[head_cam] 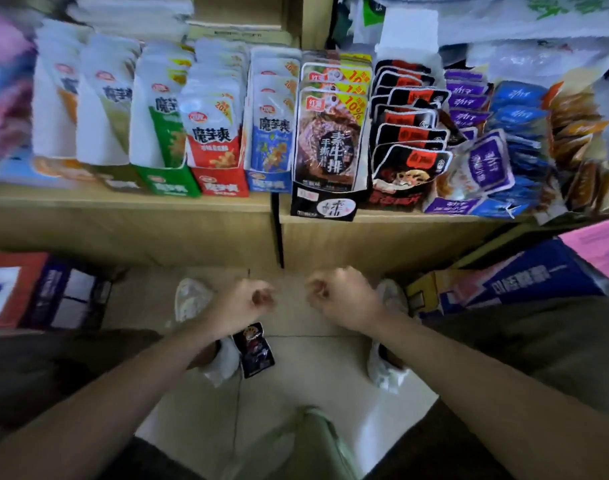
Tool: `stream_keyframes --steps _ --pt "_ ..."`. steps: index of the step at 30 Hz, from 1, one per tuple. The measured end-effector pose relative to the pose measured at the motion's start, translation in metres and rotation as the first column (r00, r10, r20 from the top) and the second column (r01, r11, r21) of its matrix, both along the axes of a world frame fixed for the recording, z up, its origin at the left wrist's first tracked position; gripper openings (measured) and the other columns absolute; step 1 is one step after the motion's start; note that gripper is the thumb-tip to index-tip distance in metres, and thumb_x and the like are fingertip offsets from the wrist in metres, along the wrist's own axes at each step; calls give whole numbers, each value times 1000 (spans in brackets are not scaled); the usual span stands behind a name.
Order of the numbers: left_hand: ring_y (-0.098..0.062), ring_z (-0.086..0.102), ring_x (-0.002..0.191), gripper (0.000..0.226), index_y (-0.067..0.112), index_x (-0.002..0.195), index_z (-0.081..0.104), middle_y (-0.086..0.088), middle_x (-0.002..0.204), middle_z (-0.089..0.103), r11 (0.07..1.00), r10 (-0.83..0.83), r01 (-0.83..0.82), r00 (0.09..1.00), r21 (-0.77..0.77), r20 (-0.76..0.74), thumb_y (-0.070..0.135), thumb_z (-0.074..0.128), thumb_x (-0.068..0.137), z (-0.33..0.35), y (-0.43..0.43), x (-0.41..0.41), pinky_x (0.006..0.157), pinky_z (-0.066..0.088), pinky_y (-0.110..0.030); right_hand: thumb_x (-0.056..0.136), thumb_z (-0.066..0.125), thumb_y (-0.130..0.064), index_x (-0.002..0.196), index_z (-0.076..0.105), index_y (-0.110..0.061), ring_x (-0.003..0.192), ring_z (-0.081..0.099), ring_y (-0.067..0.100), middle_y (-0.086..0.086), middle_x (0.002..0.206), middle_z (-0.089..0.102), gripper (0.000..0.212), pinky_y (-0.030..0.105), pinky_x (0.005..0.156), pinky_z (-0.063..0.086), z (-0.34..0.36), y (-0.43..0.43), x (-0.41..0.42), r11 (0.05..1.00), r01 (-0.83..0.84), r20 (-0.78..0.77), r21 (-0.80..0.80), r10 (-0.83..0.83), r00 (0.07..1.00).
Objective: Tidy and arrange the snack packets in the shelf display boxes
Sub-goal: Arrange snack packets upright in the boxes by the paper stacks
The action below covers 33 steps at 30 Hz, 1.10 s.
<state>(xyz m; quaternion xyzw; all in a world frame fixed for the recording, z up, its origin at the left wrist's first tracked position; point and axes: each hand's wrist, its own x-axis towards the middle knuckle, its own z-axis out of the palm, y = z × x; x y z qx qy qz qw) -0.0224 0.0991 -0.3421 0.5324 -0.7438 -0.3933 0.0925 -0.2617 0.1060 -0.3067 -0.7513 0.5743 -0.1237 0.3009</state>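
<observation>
Between moves: hands low, one packet loose on the floor.
Left hand (251, 301) and right hand (337, 296), each grip curled tight, nothing in it that I can see. Snack packets (213, 133) stand in display boxes (325, 206) on the shelf (123, 216); purple packets (483, 164) slump. Black packet (253, 349) lies on the floor (313, 368). My call for next: reach down, pinch it, refile it.

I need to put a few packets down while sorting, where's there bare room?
The pale floor tile between your shoes, right of the loose black packet, is bare. The shelf is packed box to box, and cartons crowd the floor at both sides.
</observation>
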Motion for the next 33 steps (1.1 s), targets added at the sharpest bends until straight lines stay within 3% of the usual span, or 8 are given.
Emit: stream_keyframes --steps 6,9,13,17,23,26,29,33 --pt "-29 71 91 36 11 86 70 -5 89 72 973 -53 0 973 231 225 40 50 78 -129 23 27 82 49 -33 80 80 -27 71 63 -26 96 67 21 5 102 72 19 33 88 54 -138 0 27 820 -53 -64 570 108 992" --pt "-31 67 106 48 8 113 72 -11 112 71 974 -47 -32 940 223 338 36 57 78 -176 25 30 93 52 -37 84 78 -27 88 71 -16 98 66 21 7 107 72 14 24 77 48 -184 6 41 731 33 -100 681 49 994" --pt "-29 69 94 75 15 122 67 -8 114 69 984 -59 -39 848 173 527 42 89 56 -223 28 26 82 55 -39 87 76 -27 104 73 -6 103 66 24 10 111 72 27 24 81 47 -233 24 51 656 114 -130 746 -24 991" --pt "-31 55 120 88 14 144 42 -9 136 54 985 -68 -46 785 167 616 48 81 73 -247 21 23 101 42 -46 87 77 -29 108 73 -8 106 66 24 10 114 72 29 28 88 50 -256 36 47 588 133 -136 798 -40 990" --pt "-27 69 91 56 18 99 74 -5 93 72 803 269 -382 917 458 293 57 74 59 -229 -6 17 79 50 -36 84 78 -28 114 69 -14 100 63 23 6 107 68 34 33 90 51 -240 25 40 801 100 -88 591 -59 994" --pt "-20 60 68 37 14 62 59 0 61 60 688 463 -472 870 552 168 47 77 63 -190 -18 12 78 49 -28 78 79 -41 127 61 -20 109 57 25 3 120 61 56 36 88 48 -206 13 41 926 -68 -31 370 85 996" --pt "-19 63 62 28 5 65 61 -4 60 61 570 604 -517 791 639 101 10 88 70 -134 -22 3 54 50 -20 72 81 -54 134 54 -23 107 50 21 1 122 57 75 36 81 46 -162 9 39 944 -234 2 233 240 971" --pt "-29 75 87 29 1 94 76 -16 93 77 520 697 -435 713 735 -72 18 87 72 -61 -19 -8 76 59 -34 75 81 -51 138 51 -26 105 56 20 0 121 62 74 30 77 44 -104 13 35 970 -198 72 140 190 979"
